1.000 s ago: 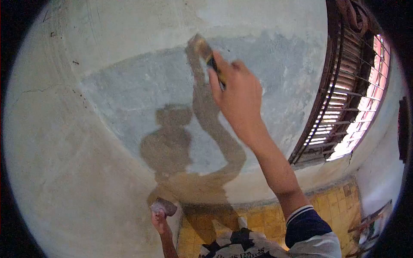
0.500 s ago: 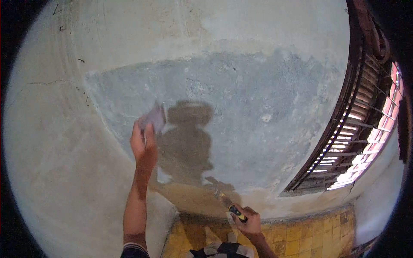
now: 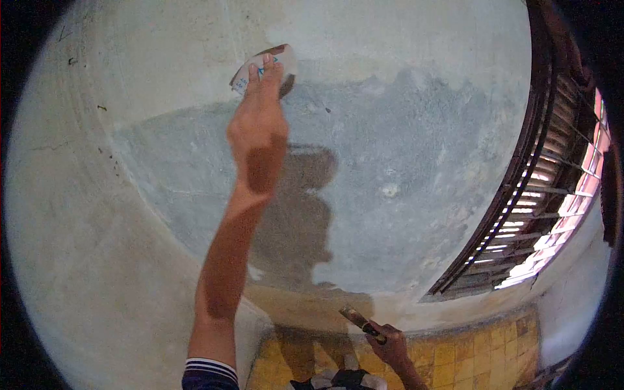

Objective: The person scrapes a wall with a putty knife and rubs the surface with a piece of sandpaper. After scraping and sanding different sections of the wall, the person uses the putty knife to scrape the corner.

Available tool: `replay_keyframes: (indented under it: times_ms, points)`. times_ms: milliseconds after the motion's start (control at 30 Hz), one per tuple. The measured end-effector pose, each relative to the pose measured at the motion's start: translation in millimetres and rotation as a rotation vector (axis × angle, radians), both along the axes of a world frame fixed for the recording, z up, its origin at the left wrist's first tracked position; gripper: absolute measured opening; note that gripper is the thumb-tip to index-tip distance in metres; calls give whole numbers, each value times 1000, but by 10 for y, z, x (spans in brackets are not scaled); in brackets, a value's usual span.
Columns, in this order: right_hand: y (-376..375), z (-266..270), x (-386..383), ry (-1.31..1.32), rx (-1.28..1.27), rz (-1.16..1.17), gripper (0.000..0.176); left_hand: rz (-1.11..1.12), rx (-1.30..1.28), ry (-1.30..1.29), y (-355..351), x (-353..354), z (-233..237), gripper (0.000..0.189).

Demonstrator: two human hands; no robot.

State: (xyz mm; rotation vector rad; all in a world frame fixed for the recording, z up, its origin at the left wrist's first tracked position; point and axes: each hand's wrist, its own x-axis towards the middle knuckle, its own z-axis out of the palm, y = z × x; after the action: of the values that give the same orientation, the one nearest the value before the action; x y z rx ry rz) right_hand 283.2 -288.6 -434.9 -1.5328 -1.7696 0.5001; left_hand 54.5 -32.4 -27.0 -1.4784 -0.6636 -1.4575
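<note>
My left hand (image 3: pixel 259 123) is stretched up to the wall, its fingers spread over a piece of sandpaper (image 3: pixel 241 80) with printing on its pale back. The sandpaper lies against the wall at the upper edge of a grey patch (image 3: pixel 403 149). Low down on the right, my right hand (image 3: pixel 392 348) is closed around the dark handle of a putty knife (image 3: pixel 355 317). Its blade points up and to the left, apart from my left hand.
A slatted window with metal bars (image 3: pixel 546 175) runs along the right side. Beige wall (image 3: pixel 84 247) surrounds the grey patch, which carries a shadow (image 3: pixel 299 227). Below is a yellow tiled floor (image 3: pixel 455 357). Small nails or marks (image 3: pixel 102 108) dot the wall at left.
My left hand has moved up and to the right with the sandpaper, from the patch's left part to its upper edge. The right hand with the putty knife has shifted slightly right.
</note>
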Motion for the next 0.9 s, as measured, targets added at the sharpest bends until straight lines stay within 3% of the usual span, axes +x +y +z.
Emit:
replay_keyframes:
  times_ms: [100,233,333,433,467,533,633,700,767,833,867,900]
  points:
    - [-12,57,-20,3,-80,-21,49,4,-8,30,-59,292,-82,49]
    - [-26,17,-93,0,-119,19,47,232,-44,416,-189,135,-41,46]
    - [-42,10,-195,1,-82,39,44,219,-309,-17,-92,-243,95,49]
    - [-82,44,-310,31,-126,57,44,308,-138,65,-126,-80,-135,48]
    - [-94,20,-352,37,-138,62,44,225,-127,334,-241,-36,-163,52]
    - [-110,-15,-413,34,-158,76,44,13,-612,717,-474,-60,-327,54]
    - [-162,-2,-499,79,-136,104,43,-413,-913,646,-738,-448,-535,50]
    - [-184,184,-547,201,-58,129,42,-461,-834,292,-926,-831,-828,34]
    - [-112,368,-509,113,25,78,42,-507,-765,-87,-1109,-1207,-1286,20]
    - [-34,708,-527,182,90,-24,44,-157,-1097,-373,-1466,-1634,-1912,32]
    - [27,973,-559,294,119,-98,47,-369,-1069,-401,-1555,-1766,-2242,34]
    - [131,1231,-623,304,272,-160,43,-197,-1034,-431,-1570,-1858,-2791,32]
